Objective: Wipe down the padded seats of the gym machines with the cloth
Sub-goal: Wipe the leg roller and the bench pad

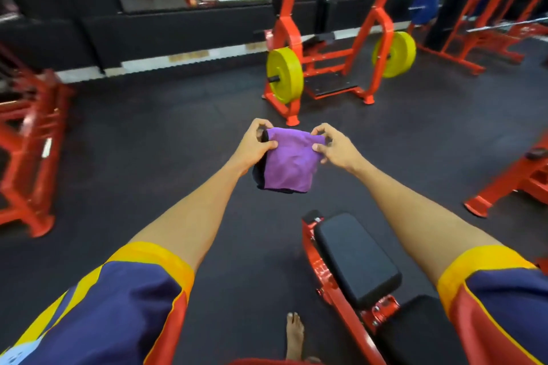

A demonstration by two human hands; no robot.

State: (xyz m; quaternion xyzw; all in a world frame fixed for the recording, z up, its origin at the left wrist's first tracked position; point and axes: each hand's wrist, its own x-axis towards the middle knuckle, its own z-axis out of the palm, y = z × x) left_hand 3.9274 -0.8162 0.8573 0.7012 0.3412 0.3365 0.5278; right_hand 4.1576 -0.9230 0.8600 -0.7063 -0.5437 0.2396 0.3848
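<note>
While both hands are up mid-frame, nothing is wiping yet. The left hand (pixel 255 144) pinches the cloth's top left corner and the right hand (pixel 333 147) pinches the top right. Fingers are curled on both. — K

Where's the cloth relative to the seat? — M

The cloth (pixel 289 163) is at centre frame, hanging in the air between the hands. It's well apart from the black seat pad (pixel 355 258) at lower centre-right. A second pad (pixel 421 332) sits at the bottom right, partly behind the sleeve. — K

Cloth condition? — M

Purple, with dark trim or backing showing along the left and bottom edges. It looks folded over, bunched at the top, soft. Can't tell if it's damp. — K

Risks? — M

My read: the grip is fingertip pinches only, so letting one corner go could drop the cloth on the black floor (pixel 148 157) and carry grit onto the pad. The bare foot (pixel 294 335) at bottom centre is near the red frame (pixel 323 278), so stepping in could stub it. A bunched cloth would also wipe a narrow strip and miss the pad edges. — K
</note>
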